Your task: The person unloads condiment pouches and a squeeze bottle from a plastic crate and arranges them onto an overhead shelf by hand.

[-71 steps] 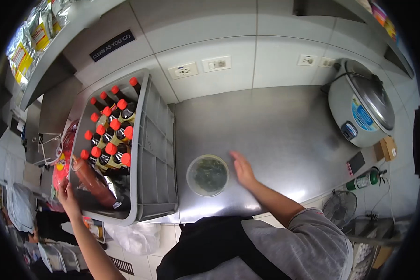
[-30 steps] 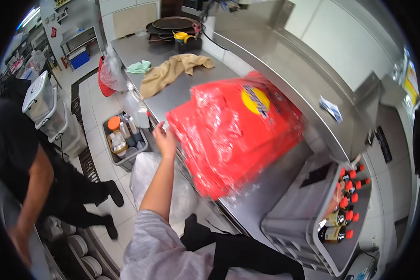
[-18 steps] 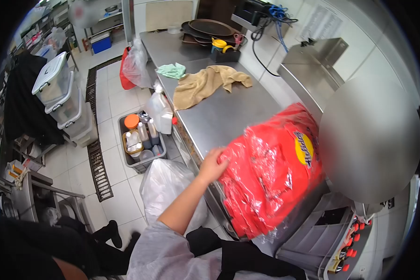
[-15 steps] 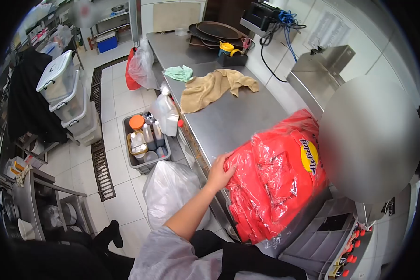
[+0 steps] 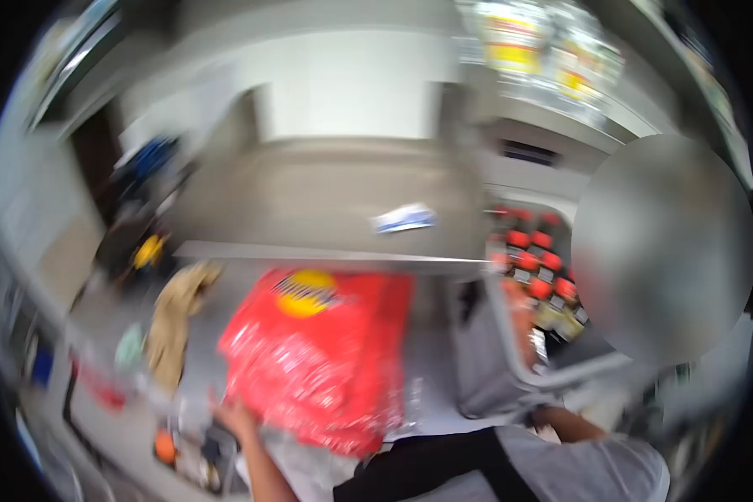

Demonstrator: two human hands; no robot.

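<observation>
A red plastic-wrapped package (image 5: 318, 360) with a yellow oval label lies flat on the steel counter (image 5: 431, 335). At its lower left corner is my left hand (image 5: 236, 416), fingers stretched out and apart, though smeared by motion. Whether it touches the wrap I cannot tell. My right hand (image 5: 548, 416) is low at the front of a grey bin (image 5: 489, 372); its fingers are hidden. Several red-capped bottles (image 5: 540, 261) stand inside that bin.
A tan cloth (image 5: 171, 326) and a pale green cloth (image 5: 130, 347) lie left of the package. Behind it rises a steel shelf (image 5: 326, 184) bearing a small blue-and-white packet (image 5: 405, 218). Yellow-labelled containers (image 5: 510, 46) stand at upper right. Motion blurs the whole view.
The view has swung to the right, bringing the bottle bin and shelf into sight. The red package now lies flat on the counter. My right arm has come into view.
</observation>
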